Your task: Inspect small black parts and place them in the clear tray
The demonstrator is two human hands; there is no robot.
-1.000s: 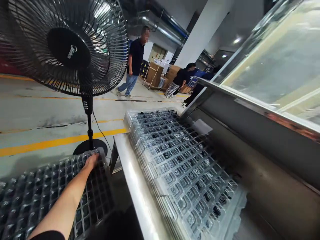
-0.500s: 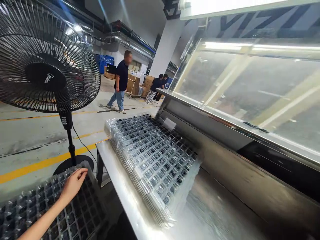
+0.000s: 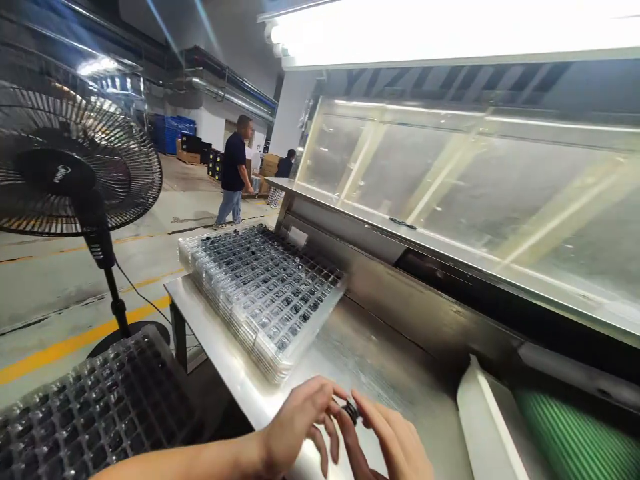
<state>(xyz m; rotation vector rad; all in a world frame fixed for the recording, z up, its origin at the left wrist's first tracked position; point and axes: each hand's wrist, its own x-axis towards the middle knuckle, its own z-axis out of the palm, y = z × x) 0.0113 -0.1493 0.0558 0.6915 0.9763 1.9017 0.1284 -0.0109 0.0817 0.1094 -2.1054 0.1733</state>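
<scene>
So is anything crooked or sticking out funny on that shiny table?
Yes: the stack of clear trays sits askew to the steel table, one corner jutting up. Nothing looks spilled or broken. Both hands pinch a small black part.

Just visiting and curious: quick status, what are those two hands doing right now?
Left hand and right hand together pinch a small black ring part over the steel table. Stack of clear trays beside them, apart. Nothing in the way.

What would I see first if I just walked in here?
Probably the bright light strip overhead, then the big black fan at left. On the steel table sits a stack of clear trays, and close by, the left hand and right hand pinch a small black part.
</scene>
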